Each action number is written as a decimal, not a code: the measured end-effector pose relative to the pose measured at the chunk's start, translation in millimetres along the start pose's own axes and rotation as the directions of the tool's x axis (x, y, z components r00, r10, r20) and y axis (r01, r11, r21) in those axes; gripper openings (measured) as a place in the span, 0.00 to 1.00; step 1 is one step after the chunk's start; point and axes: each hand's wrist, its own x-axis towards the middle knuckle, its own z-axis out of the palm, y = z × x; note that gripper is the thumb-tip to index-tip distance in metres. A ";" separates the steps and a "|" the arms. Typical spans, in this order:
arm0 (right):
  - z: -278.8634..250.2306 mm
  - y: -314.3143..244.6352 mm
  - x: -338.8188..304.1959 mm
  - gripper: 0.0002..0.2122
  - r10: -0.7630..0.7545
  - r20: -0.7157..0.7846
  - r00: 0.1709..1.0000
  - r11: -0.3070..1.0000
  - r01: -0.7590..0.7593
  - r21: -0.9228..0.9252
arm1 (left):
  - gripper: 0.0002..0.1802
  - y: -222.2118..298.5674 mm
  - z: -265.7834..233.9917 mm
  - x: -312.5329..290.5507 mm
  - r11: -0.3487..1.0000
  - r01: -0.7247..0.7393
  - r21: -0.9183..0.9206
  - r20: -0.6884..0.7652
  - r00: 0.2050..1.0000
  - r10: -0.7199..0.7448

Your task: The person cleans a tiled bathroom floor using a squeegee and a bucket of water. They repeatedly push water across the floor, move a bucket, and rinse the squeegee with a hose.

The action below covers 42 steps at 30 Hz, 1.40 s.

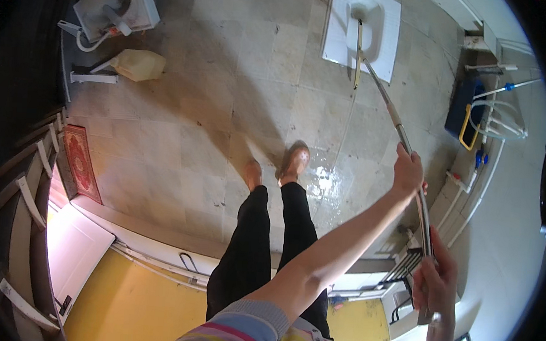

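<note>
Grasping the long squeegee [393, 113], your left hand [408, 172] wraps mid-pole, your right hand [439, 282] the near end; it looks light, stiff, best held there.

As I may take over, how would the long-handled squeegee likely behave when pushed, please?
Its pole looks metallic, so probably stiff. The crosswise blade at the far end may twist. On wet-looking floor, it could slide easily.

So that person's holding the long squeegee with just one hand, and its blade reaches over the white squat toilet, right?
Not one: the head view shows the left hand and right hand both holding the squeegee; its blade reaches over the white squat toilet.
</note>
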 end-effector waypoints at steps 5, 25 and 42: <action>11.6 4.6 11.7 0.26 -0.035 0.255 0.966 0.964 -0.035 0.264 | 0.30 53.4 -58.4 -17.6 0.989 -0.130 0.063 -0.151 0.979 0.139; 199.7 -135.9 200.8 0.23 0.047 0.538 0.842 0.903 -0.266 0.338 | 0.22 236.5 -268.9 155.9 0.782 0.023 0.623 -0.430 0.845 0.318; 117.5 -159.9 92.6 0.26 0.052 0.283 0.958 0.929 -0.150 0.339 | 0.26 232.2 -109.7 67.3 0.959 -0.124 0.254 -0.256 0.948 0.190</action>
